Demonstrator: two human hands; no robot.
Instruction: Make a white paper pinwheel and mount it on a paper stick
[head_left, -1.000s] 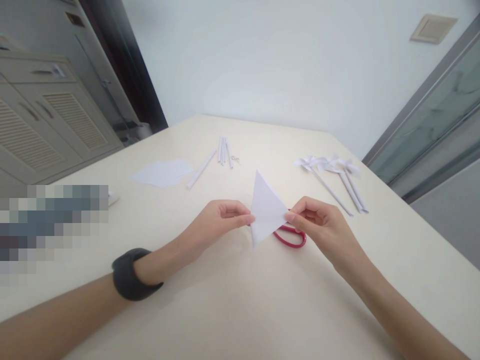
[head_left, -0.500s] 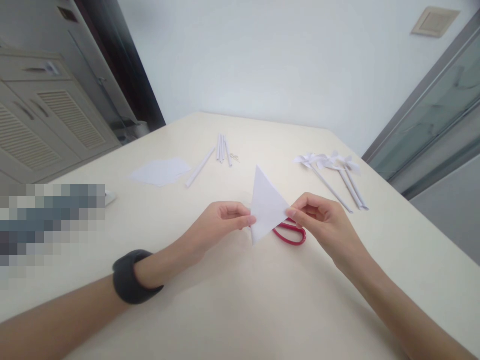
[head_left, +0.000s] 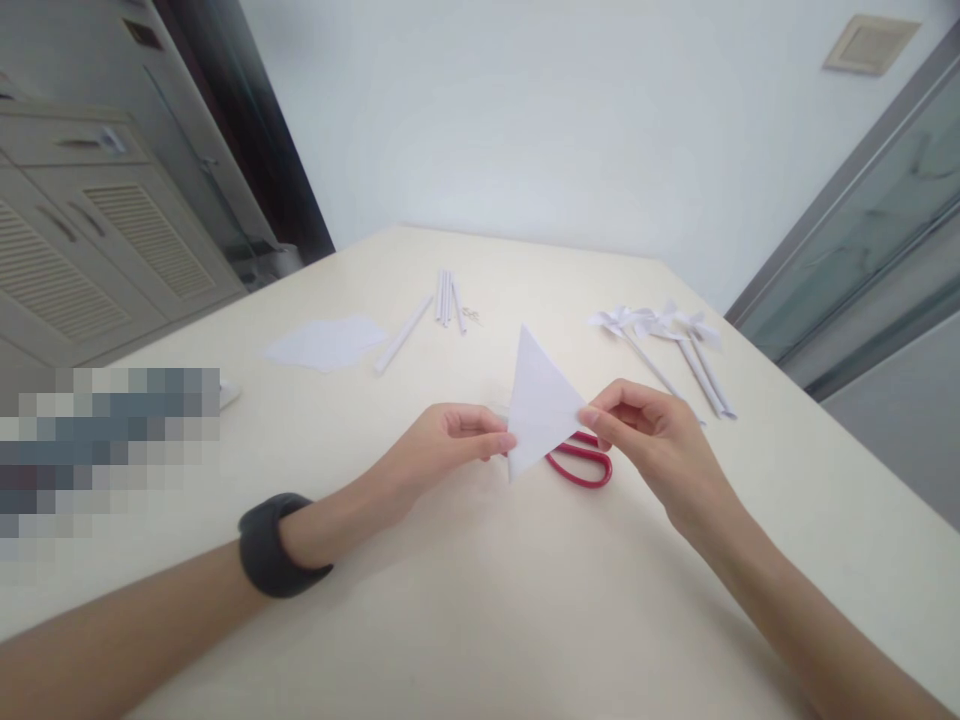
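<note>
White triangular paper piece [head_left: 543, 405] is up over the flat cream counter [head_left: 450, 620], left hand [head_left: 431, 445] pinching its left edge, right hand [head_left: 651, 432] its right corner. Probably featherlight, creases easily; hold edges gently.

White triangular piece of paper [head_left: 541, 404]: displaced slightly up and to the right in view, together with the bare right hand [head_left: 654, 432] and, less markedly, the bare left hand [head_left: 431, 450] with its broad black wristband [head_left: 259, 545]. Red loop handle of scissors [head_left: 577, 479]: upper part now more exposed below the paper's edge. Slender white paper stick [head_left: 652, 365]: lower portion now crossed by the right hand.
</note>
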